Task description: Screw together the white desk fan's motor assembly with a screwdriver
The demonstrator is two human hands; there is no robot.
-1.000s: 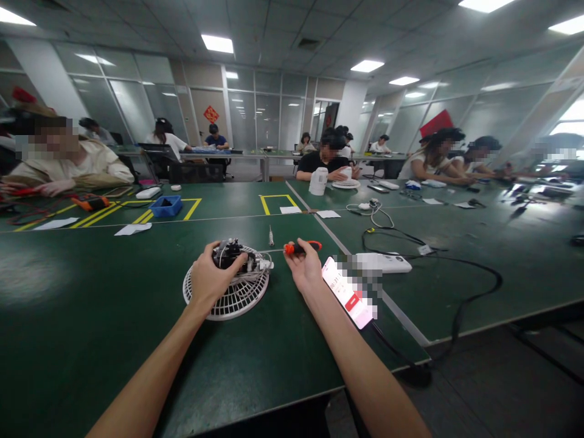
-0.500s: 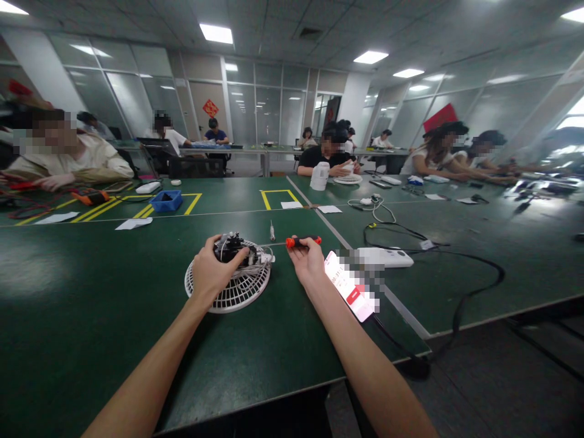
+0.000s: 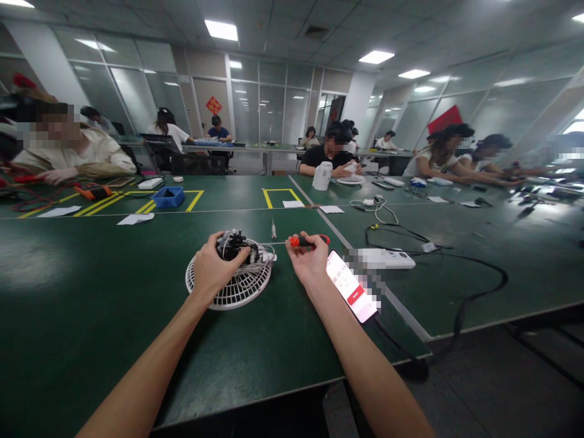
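My left hand [image 3: 214, 266] is closed around a black fan motor [image 3: 234, 245] with white wires, which rests on a round white fan grille [image 3: 237, 293]. In my right hand [image 3: 307, 258] is a screwdriver [image 3: 308, 241] with a red and black handle, held level between thumb and fingers. Its thin shaft points left toward the motor; I cannot tell whether the tip touches it. Just beyond, a second, small screwdriver [image 3: 274, 230] with a pale handle lies on the green table [image 3: 246, 353].
A lit phone [image 3: 351, 289] lies beside my right wrist, near a white power strip [image 3: 387, 258] and black cables [image 3: 497, 267]. Farther off are a blue bin [image 3: 168, 198], paper slips [image 3: 135, 219] and a white cylindrical part [image 3: 322, 176]. Several people sit around the tables.
The screwdriver in my right hand has tilted slightly, and its handle now reaches farther right. My left hand keeps its hold on the motor. The camera view has shifted a little.
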